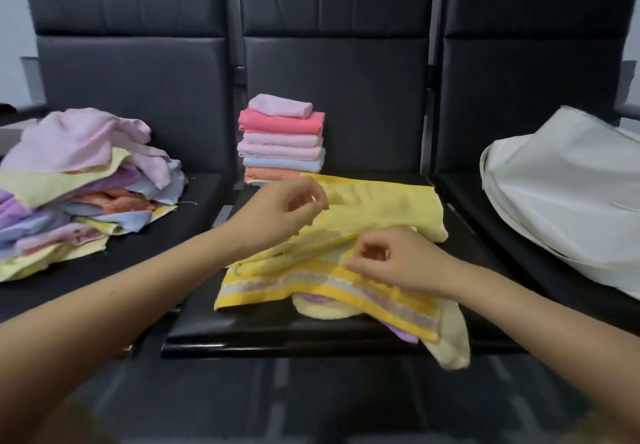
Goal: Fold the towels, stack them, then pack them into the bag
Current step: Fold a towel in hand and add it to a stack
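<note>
1. A soft yellow towel (377, 215) lies rumpled across the middle seat (277, 334), a flat black padded cushion with a glossy front edge. Its near hem carries a bright yellow woven band with a pale patterned stripe.
2. The left hand (294, 211) pinches the towel's far edge, fingers curled on the cloth.
3. The right hand (391, 260) has its grip clamped on a fold near the striped band.
4. A lilac cloth (403, 334) peeks out beneath the towel's near corner.
5. Behind, against the backrest, stands a neat stack of folded towels (282, 142): pink, coral, pale blue, orange.
6. On the left seat sprawls a loose pile of unfolded towels (79, 187), pastel and crumpled.
7. On the right seat slumps a white bag (568, 208), smooth fabric with a strap.
</note>
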Demonstrator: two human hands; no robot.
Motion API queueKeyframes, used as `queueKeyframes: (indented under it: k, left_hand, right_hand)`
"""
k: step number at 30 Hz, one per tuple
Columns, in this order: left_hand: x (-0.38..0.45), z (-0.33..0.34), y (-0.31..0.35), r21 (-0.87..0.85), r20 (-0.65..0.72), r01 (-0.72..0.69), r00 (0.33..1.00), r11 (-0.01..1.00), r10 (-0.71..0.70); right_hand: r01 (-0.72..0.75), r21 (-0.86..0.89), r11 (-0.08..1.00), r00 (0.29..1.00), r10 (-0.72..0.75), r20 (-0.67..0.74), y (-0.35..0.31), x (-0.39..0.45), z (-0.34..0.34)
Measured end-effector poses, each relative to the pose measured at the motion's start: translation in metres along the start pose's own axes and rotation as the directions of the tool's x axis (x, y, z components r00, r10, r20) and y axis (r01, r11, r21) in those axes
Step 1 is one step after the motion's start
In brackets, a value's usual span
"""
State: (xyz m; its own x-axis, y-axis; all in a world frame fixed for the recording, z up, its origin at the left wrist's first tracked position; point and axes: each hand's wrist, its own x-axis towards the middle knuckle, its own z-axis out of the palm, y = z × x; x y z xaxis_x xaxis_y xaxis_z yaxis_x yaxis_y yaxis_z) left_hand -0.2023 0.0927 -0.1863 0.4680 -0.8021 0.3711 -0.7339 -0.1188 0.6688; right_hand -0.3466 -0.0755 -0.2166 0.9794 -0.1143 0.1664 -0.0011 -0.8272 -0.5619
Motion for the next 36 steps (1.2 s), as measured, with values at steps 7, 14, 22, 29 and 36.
queueKeyframes:
  k: [7,14,22,29,36]
  left_hand:
    - [-0.043,0.008,-0.041,0.492,0.35,-0.173,0.937,0.853,-0.012]
    - [-0.037,0.014,-0.029,0.521,0.137,-0.067,0.99,0.851,-0.006]
    - [0.031,-0.031,0.001,-0.051,-0.12,0.195,0.972,0.979,-0.2]
    - [0.062,-0.015,-0.05,0.028,0.011,0.376,0.926,0.926,-0.376]
    - [0.072,0.002,-0.093,0.122,0.13,0.432,0.885,0.893,-0.446]
  right_hand:
    - [0.167,-0.434,0.885,0.985,-0.131,0.112,0.005,-0.015,0.025]
    - [0.002,0.286,0.958,0.968,0.07,-0.24,-0.009,0.0,-0.021]
    - [0.023,0.89,0.455,0.848,0.463,-0.258,-0.007,0.031,-0.088]
    - [-0.262,0.298,0.918,0.859,0.363,-0.361,0.05,0.05,-0.072]
    - [-0.625,0.117,0.771,0.743,0.635,-0.214,0.125,0.047,-0.048]
